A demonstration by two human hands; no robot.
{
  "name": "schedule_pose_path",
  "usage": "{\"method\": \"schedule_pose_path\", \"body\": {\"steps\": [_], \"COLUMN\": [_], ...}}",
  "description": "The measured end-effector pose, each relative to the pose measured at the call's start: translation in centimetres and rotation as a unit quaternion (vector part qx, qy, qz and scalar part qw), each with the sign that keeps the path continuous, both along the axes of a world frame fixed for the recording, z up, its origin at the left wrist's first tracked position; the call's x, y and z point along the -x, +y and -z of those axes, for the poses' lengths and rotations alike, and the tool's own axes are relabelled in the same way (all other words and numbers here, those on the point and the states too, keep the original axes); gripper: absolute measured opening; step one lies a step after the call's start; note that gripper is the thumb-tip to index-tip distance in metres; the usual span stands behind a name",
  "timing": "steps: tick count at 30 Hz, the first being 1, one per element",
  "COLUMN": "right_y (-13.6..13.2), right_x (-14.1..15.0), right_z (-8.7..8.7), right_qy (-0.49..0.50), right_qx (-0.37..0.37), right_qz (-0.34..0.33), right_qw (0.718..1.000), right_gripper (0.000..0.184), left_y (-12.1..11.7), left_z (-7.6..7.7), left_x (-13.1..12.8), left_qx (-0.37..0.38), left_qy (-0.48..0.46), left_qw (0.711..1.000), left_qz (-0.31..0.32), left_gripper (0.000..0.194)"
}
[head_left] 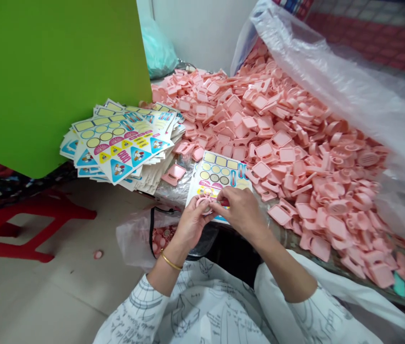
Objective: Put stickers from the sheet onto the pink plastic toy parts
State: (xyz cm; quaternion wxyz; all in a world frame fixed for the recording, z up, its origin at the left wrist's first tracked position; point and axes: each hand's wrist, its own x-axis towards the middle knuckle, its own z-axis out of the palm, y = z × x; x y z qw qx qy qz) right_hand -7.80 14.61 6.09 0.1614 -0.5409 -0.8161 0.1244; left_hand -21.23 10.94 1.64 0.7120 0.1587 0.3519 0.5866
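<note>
pink plastic ring (202, 204) gripped in our left hand (191, 224), our right hand (241, 212) pinched closed at its edge, just over a sticker sheet (220, 174) beside a heap of pink plastic pieces (277, 129).

Pink parts (281, 143) were smooth moulded plastic, faintly glossy. Sticker sheets (116, 148) were glossy coated paper. Bag (349, 95) was thin clear plastic, creased and shiny. Bangle (171, 261) was polished yellow metal. Stool (19, 229) was smooth red plastic. Sleeve (295, 320) was matt printed cloth.
</note>
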Motion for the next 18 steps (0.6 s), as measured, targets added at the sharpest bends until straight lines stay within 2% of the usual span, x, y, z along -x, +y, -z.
{"method": "schedule_pose_path", "body": {"steps": [4,6,8,10,12,15,16,18], "right_y": [-1.6,-2.1,-2.0,-1.3,0.2,3.7,5.0,7.5], "right_x": [-0.4,-1.8,-4.3,-8.0,-12.5,-19.2,-21.1,-24.1], "right_z": [0.4,0.6,0.7,0.4,-0.3,-1.9,-2.5,-3.5], "right_qy": [-0.002,0.026,0.042,0.047,0.050,0.034,0.025,0.002], "right_qx": [-0.012,-0.001,0.006,0.004,-0.017,-0.079,-0.093,-0.093], "right_qz": [-0.017,0.004,0.045,0.105,0.183,0.345,0.386,0.449], "right_qw": [1.000,1.000,0.998,0.993,0.982,0.935,0.917,0.888], "right_gripper": [0.022,0.022,0.024,0.023,0.020,0.027,0.027,0.027], "left_y": [-0.9,-2.1,-3.5,-4.8,-5.6,-5.7,-5.5,-4.8], "left_z": [0.0,0.2,1.2,3.5,6.6,11.0,11.9,12.3], "left_x": [0.9,2.6,5.1,7.8,9.9,11.2,11.1,10.6], "left_qx": [0.025,0.057,0.094,0.131,0.139,0.096,0.085,0.066], "left_qy": [0.052,0.108,0.177,0.266,0.371,0.523,0.550,0.580], "left_qw": [0.998,0.992,0.979,0.955,0.918,0.847,0.831,0.812], "left_qz": [-0.014,-0.031,-0.032,-0.015,0.010,-0.014,-0.012,0.006], "left_gripper": [0.032,0.037,0.043,0.051,0.056,0.062,0.063,0.062]}}
